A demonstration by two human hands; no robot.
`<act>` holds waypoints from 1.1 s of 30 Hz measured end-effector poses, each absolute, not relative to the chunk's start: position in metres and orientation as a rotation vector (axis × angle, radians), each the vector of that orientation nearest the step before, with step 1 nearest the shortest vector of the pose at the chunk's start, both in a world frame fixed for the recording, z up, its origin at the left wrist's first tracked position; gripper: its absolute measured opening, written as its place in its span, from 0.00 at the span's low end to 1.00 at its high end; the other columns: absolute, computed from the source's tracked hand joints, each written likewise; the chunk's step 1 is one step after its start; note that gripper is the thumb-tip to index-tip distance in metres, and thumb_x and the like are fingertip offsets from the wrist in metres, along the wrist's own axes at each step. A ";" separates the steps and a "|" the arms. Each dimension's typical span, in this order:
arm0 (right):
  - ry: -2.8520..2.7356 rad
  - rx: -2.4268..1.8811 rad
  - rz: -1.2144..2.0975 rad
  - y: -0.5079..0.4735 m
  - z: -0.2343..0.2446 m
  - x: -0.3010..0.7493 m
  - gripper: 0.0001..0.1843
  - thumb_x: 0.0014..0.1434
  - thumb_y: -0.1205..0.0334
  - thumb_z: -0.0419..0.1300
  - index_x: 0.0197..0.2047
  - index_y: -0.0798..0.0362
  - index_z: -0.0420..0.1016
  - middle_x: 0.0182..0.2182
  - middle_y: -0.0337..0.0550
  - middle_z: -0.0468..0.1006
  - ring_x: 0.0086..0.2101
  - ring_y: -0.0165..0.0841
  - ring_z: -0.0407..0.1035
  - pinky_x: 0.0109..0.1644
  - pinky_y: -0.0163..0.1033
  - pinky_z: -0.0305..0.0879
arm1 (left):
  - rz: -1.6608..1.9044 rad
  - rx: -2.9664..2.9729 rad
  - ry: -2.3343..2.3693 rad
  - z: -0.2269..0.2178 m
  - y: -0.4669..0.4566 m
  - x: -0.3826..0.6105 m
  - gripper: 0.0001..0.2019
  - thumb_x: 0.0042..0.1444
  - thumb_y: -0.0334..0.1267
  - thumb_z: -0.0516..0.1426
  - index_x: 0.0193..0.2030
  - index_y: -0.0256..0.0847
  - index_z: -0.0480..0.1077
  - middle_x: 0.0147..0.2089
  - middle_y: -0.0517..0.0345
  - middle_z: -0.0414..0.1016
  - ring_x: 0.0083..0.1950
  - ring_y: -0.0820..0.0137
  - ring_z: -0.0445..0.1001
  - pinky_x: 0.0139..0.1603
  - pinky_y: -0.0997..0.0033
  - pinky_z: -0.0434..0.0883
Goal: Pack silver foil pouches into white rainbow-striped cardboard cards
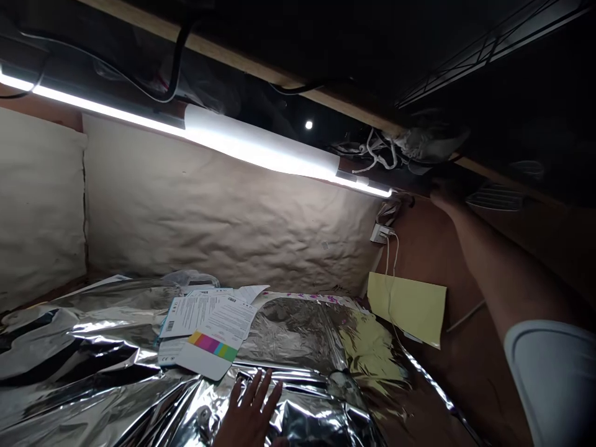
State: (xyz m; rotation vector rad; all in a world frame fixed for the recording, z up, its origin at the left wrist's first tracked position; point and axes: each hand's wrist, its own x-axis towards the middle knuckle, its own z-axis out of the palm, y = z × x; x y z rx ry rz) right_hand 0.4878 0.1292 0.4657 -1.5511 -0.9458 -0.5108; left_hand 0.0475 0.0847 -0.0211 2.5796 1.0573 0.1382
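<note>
My left hand [248, 411] lies with fingers spread on a crinkled silver foil sheet [298, 397], holding nothing. Just beyond its fingertips is a pile of printed cards [228, 320], one with a rainbow-coloured band. My right arm [484, 261] reaches up and away on the right. At its end, my right hand [444, 191] is in deep shadow under the dark overhead shelf, near the right end of the lit tube lamp [363, 185]. Its fingers are too dark to make out, as is anything they may touch.
Overhead runs a wooden beam [223, 53] with a black cable [174, 68] hanging from it and a bundle of white cords [379, 152]. A white socket [380, 233] with plugged-in cables and a yellow paper sheet [410, 307] are on the brown right wall. Wrinkled beige covering [223, 211] lines the back.
</note>
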 end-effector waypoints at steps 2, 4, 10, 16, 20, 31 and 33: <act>-1.019 -1.567 -0.590 0.121 0.455 0.478 0.20 0.69 0.68 0.46 0.57 0.72 0.68 0.60 0.63 0.66 0.57 0.36 0.64 0.60 0.48 0.56 | 0.157 2.587 1.047 -0.018 0.081 0.047 0.39 0.59 0.65 0.51 0.72 0.53 0.44 0.74 0.49 0.37 0.74 0.43 0.39 0.68 0.29 0.42; -1.125 -1.571 -0.658 0.108 0.422 0.460 0.24 0.67 0.71 0.45 0.60 0.80 0.62 0.60 0.75 0.63 0.61 0.39 0.58 0.62 0.50 0.49 | 0.191 2.597 1.042 -0.015 0.075 0.046 0.39 0.60 0.65 0.49 0.73 0.52 0.45 0.74 0.48 0.37 0.74 0.43 0.39 0.68 0.30 0.42; -1.964 -1.539 -0.279 0.029 0.188 0.360 0.13 0.58 0.63 0.64 0.48 0.50 0.81 0.49 0.44 0.81 0.50 0.36 0.73 0.57 0.40 0.66 | 0.243 2.636 1.043 -0.005 0.068 0.038 0.36 0.64 0.61 0.47 0.74 0.49 0.45 0.75 0.48 0.37 0.75 0.47 0.39 0.69 0.33 0.39; -2.481 -1.686 0.252 -0.063 0.024 0.302 0.31 0.69 0.50 0.51 0.72 0.40 0.49 0.70 0.42 0.50 0.68 0.44 0.47 0.67 0.57 0.55 | 0.117 2.767 0.831 0.018 0.082 0.025 0.34 0.61 0.58 0.54 0.72 0.54 0.51 0.76 0.49 0.38 0.76 0.49 0.36 0.70 0.36 0.37; -2.483 -1.585 0.116 -0.098 0.007 0.292 0.36 0.67 0.48 0.53 0.73 0.46 0.46 0.70 0.49 0.51 0.67 0.47 0.50 0.67 0.56 0.57 | 0.055 2.829 0.886 0.029 0.079 0.020 0.27 0.63 0.44 0.56 0.68 0.62 0.57 0.76 0.53 0.37 0.75 0.47 0.36 0.68 0.34 0.37; -2.541 -1.032 -0.344 -0.127 -0.013 0.260 0.24 0.65 0.61 0.59 0.63 0.44 0.67 0.55 0.42 0.76 0.54 0.36 0.72 0.59 0.40 0.69 | 0.046 2.844 0.538 0.031 0.073 0.000 0.28 0.64 0.39 0.51 0.69 0.67 0.55 0.76 0.62 0.40 0.75 0.51 0.41 0.70 0.39 0.44; -2.483 -1.018 -0.290 -0.128 -0.012 0.255 0.22 0.64 0.63 0.60 0.60 0.45 0.70 0.52 0.42 0.79 0.50 0.36 0.76 0.59 0.42 0.70 | 0.133 2.877 0.570 0.037 0.061 0.002 0.23 0.65 0.42 0.50 0.66 0.64 0.61 0.75 0.59 0.48 0.74 0.50 0.48 0.69 0.41 0.47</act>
